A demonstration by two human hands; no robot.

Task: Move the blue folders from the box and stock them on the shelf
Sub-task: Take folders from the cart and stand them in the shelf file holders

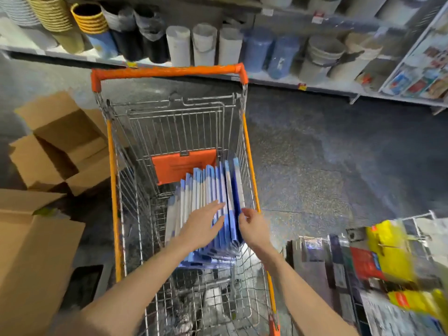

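Observation:
Several blue folders [213,190] stand on edge in a row inside a wire shopping cart [169,122] with orange trim. My left hand [202,226] lies flat on top of the row, fingers spread and pointing right. My right hand [253,226] is at the right end of the row, its fingers curled on the edge of the outermost folders, next to the cart's right rail. The lower parts of the folders are hidden behind my hands.
Open cardboard boxes [60,144] sit on the floor left of the cart, with a larger box [34,251] at the near left. A shelf [266,78] with rolled mats and baskets runs along the back. A wire rack [388,258] with packaged goods stands at the near right.

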